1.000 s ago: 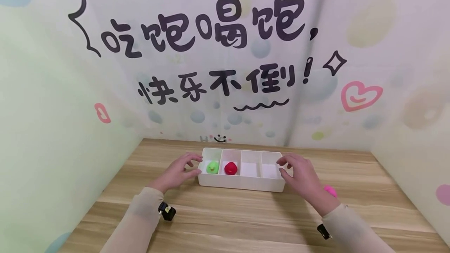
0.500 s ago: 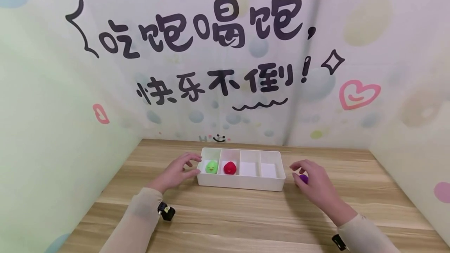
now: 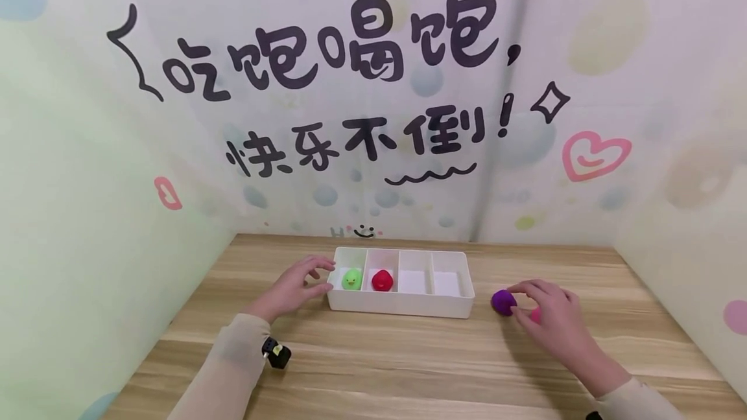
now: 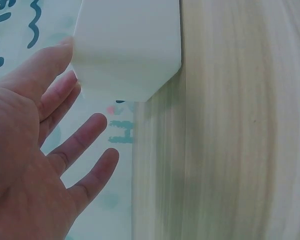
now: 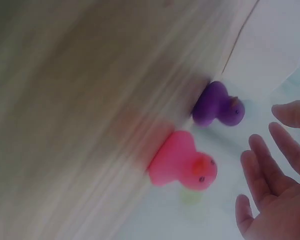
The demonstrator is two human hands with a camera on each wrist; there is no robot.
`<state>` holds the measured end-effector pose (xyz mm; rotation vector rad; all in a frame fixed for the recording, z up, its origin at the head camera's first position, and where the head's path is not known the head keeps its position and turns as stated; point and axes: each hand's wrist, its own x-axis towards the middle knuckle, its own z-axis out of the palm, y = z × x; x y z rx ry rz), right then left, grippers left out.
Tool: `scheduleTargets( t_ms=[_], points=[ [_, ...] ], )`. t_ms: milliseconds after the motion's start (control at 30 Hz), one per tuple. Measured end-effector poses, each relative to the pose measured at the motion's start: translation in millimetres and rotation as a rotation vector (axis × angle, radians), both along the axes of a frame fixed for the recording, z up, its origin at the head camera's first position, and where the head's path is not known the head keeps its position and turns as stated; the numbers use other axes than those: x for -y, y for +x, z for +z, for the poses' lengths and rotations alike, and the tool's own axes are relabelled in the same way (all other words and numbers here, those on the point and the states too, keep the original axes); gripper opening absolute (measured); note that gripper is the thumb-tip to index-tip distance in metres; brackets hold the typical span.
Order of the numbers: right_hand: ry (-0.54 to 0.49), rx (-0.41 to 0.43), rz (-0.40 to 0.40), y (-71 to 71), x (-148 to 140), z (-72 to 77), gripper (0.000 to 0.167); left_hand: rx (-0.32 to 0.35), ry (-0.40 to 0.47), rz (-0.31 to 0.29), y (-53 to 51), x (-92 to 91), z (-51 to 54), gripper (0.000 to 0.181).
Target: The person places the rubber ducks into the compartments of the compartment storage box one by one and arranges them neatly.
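"Purple duck point(image 3: 502, 303) first. Where exactly?"

"On the wooden table point(image 3: 362, 368), between the right end of the white tray point(image 3: 403, 304) and the right hand point(image 3: 554, 319), just by the fingertips and below."

"Gripped?"

"Not gripped. Seen from the right wrist, a visible gap between duck and fingers; loosely bent, grasping nothing."

"And the pink duck point(image 5: 177, 162)?"

"Close beside the purple one, farther from the tray. Mostly hidden behind the same hand in the head view, but upright on the wood in the right wrist view, also apart from the fingers."

"Left hand point(image 3: 296, 287)?"

"At the opposite end of the tray. Touching the end wall with thumb and nearest fingers, relaxed and unclenched, with the last two spread free. Well apart from both loose ducks."

"Inside the tray?"

"Green duck point(image 3: 352, 279) in the leftmost compartment, nearest the left hand; red duck point(image 3: 382, 280) in the next one along."
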<state>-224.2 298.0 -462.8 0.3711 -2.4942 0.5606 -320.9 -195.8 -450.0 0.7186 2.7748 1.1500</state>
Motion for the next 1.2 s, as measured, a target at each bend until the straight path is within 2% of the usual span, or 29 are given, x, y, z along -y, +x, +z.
scheduleTargets(
  t_ms=[167,367,700,900,1200],
  points=[
    [0.021,0.06,-0.012,3.3,-14,-0.5,0.035,-0.007,0.003,0.006,1.1,2.1,0.0,0.042],
    [0.053,0.068,-0.022,6.8,-27,-2.8,0.035,-0.02,0.007,-0.001,0.0,4.3,-3.1,0.041],
    [0.096,0.128,-0.045,14.1,-43,-5.0,0.038,-0.013,0.018,-0.008,2.9,3.7,-1.3,0.039],
    [0.103,0.123,-0.032,16.6,-50,-6.6,0.044,-0.018,0.02,-0.014,2.6,3.1,-0.8,0.04],
    [0.111,0.086,-0.037,17.6,-58,-11.3,0.04,-0.007,0.019,-0.016,2.3,-1.1,1.6,0.041]
  ],
)
